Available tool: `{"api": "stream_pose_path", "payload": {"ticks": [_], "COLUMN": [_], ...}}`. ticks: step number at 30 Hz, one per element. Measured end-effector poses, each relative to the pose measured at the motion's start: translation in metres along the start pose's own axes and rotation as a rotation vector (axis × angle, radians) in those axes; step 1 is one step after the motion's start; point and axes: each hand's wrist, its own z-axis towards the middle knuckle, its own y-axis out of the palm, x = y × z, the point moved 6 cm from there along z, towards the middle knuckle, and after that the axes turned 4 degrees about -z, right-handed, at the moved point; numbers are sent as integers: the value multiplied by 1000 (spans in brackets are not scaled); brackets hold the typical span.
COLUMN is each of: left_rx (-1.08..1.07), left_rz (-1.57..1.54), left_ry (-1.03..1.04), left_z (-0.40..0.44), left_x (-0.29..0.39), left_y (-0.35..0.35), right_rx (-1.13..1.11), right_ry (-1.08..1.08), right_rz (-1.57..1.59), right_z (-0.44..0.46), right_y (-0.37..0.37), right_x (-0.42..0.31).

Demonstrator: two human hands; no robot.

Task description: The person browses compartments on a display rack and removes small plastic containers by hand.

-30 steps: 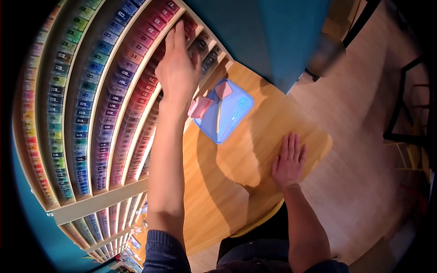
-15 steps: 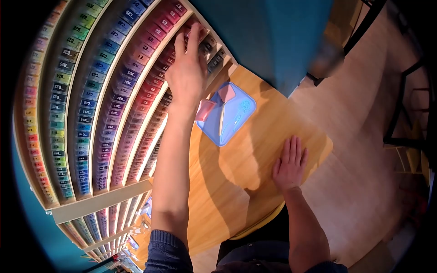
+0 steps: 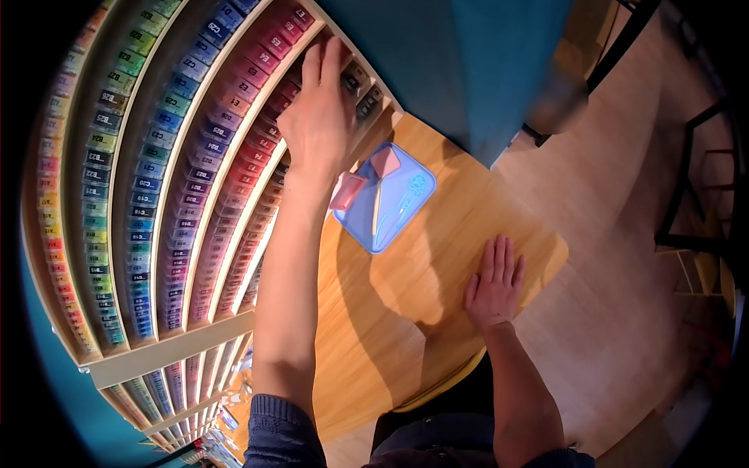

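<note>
My left hand (image 3: 317,113) reaches up into the dark end slot of the bead rack (image 3: 175,343), beside the row of red boxes (image 3: 269,109). Its fingers bend down into the slot between the partitions. The thumb and fingertips are hidden, so what they grip is not visible. Flat on the wooden table (image 3: 398,296) near its right edge lies my right hand (image 3: 496,285), fingers stretched and holding nothing. Between the hands sits a blue tray (image 3: 396,207) with two small pinkish boxes, one pink box (image 3: 385,161) and another pink box (image 3: 349,191), and a thin pale stick (image 3: 378,210).
Rows of small labelled boxes, including blue boxes (image 3: 175,101) and green boxes (image 3: 129,62), fill the rack on the left. A teal panel (image 3: 468,70) rises behind the table. A dark metal frame (image 3: 686,195) stands on the floor at right.
My left hand has shifted slightly left, and the pinkish clear item seen by its fingertips is out of sight. My right hand stays flat. The view has moved a little.
</note>
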Motion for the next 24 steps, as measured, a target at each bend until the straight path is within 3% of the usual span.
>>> {"api": "stream_pose_path", "payload": {"ticks": [5, 14, 20, 23, 24], "left_rx": [-90, -3, 185, 416, 343], "left_rz": [35, 90, -112, -177, -158], "left_ry": [-99, -199, -241, 54, 77], "left_z": [14, 27, 11, -6, -14], "left_x": [0, -1, -5, 5, 5], "left_y": [2, 16, 11, -4, 0], "right_rx": [-44, -51, -36, -39, -33], "right_ry": [17, 19, 22, 21, 21], "right_rz": [-17, -24, -12, -9, -13], "right_z": [1, 0, 0, -1, 0], "right_y": [0, 2, 2, 2, 1], "right_x": [1, -1, 2, 0, 0]}}
